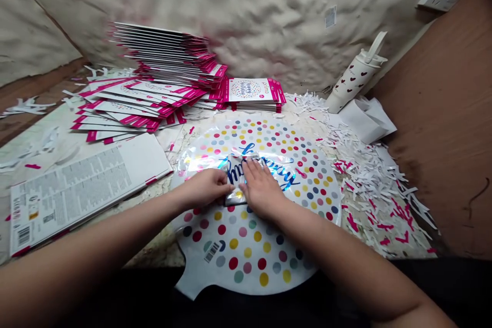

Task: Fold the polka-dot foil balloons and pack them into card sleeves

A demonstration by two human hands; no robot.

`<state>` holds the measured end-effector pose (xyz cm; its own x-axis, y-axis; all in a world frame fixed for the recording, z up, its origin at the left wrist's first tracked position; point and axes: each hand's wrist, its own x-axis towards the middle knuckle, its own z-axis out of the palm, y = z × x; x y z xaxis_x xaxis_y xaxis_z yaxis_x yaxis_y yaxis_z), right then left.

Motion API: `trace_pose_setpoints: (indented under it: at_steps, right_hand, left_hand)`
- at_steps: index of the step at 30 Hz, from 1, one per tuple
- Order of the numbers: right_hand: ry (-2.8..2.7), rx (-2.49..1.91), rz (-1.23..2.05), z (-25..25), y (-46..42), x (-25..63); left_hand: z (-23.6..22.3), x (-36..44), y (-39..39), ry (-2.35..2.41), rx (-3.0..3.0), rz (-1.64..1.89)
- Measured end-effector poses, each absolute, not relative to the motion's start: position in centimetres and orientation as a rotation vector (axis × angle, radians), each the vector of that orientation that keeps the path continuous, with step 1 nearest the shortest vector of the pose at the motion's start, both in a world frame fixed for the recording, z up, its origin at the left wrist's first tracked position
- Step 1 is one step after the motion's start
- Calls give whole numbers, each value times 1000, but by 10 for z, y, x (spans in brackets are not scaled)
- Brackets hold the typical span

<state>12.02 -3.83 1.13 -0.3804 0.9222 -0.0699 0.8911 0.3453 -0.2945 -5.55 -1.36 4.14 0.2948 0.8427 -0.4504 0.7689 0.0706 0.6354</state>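
Note:
A flat round foil balloon (253, 236) with coloured dots and shiny blue lettering lies in front of me, its neck at the lower left beside a small barcode. On its middle rests a small folded piece of foil balloon (235, 199), silvery with blue letters and dots. My left hand (210, 187) is closed, thumb and fingers pinching the left edge of this folded balloon. Fingers stretched out, my right hand (261, 184) presses flat on its right side. Part of the lettering is hidden under my hands.
Pink-edged printed card packets (172, 56) form a tall, uneven stack at the back left. A smaller stack (249, 91) adjoins it. Flat cartons (92, 184) lie at left. Paper shreds (376, 200) cover the right side, near a leaning tumbler (353, 79) and white paper (365, 120).

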Motion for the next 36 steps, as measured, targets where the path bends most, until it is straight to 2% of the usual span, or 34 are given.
trace_pose_setpoints:
  at_steps: [2,4,6,9,12,14,18,21,25,28,30,32,36]
  right_hand:
    - [-2547,-1635,444,0,-38,114]
    - [-2571,-1582,425,-6,-37,115]
    - [-2604,-1558,432,-6,-36,119]
    - [-2650,-1514,471,-3,-36,122]
    - [-2680,-1447,506,-1,-37,123]
    - [-2678,-1431,518,-1,-38,124]
    - [-2643,-1419,543,2,-37,128]
    - [-2633,-1367,563,5,-36,130]
    - [-2659,-1265,444,3,-46,127]
    - [-2600,-1175,172,7,-50,136]
    - [-2487,-1232,25,19,-39,159]
    - [-2303,-1446,-100,37,-13,194]
    - [-1885,-1936,-369,60,61,271]
  left_hand:
    - [42,-62,-16,1507,2158,286]
    - [33,-68,-19,1342,2519,395]
    - [19,-73,-23,1173,2653,271]
    - [2,-78,-24,1270,2647,6]
    - [3,-82,-25,1307,2555,-97]
    - [15,-86,-29,1283,2418,8]
    - [43,-93,-48,1438,1531,396]
    - [50,-89,-53,1324,982,323]
    - [46,-64,-36,1352,996,198]
    - [48,-44,-23,1245,1036,319]
    - [51,-35,-26,1190,1187,415]
    - [53,-29,-41,1116,1576,425]
    - [55,-21,-79,457,2437,203]
